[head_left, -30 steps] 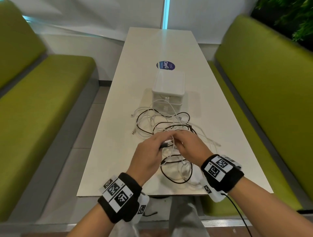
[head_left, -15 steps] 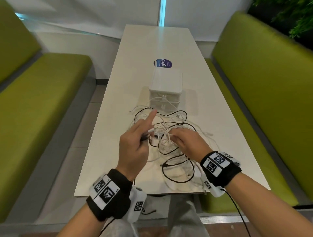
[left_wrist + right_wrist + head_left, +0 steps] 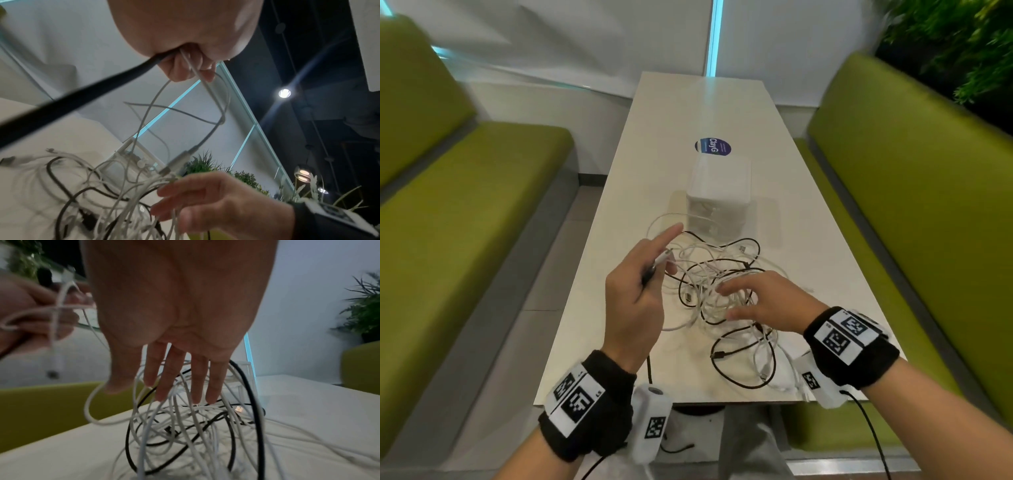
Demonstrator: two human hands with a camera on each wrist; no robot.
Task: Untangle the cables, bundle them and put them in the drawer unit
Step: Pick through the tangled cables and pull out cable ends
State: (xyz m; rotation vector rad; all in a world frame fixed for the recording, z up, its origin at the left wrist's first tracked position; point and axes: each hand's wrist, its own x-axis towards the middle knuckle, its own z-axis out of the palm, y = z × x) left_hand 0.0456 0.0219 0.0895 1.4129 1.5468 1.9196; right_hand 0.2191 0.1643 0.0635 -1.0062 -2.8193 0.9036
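A tangle of white and black cables lies on the near half of the white table. My left hand is raised at the pile's left, pinching a white cable end and a black cable, index finger pointing out. In the left wrist view the white cable and black cable run out of its curled fingers. My right hand hovers flat over the tangle, fingers straight and spread; in the right wrist view its fingertips touch the cable loops. A white drawer unit stands just behind the pile.
A round blue sticker lies on the table beyond the drawer unit. Green bench seats stand on the left and right of the narrow table. Plants fill the far right corner. Cable loops reach near the table's front edge.
My left hand has pulled left and up out of the pile with cable ends in it. My right hand has let go and spread flat over the tangle.
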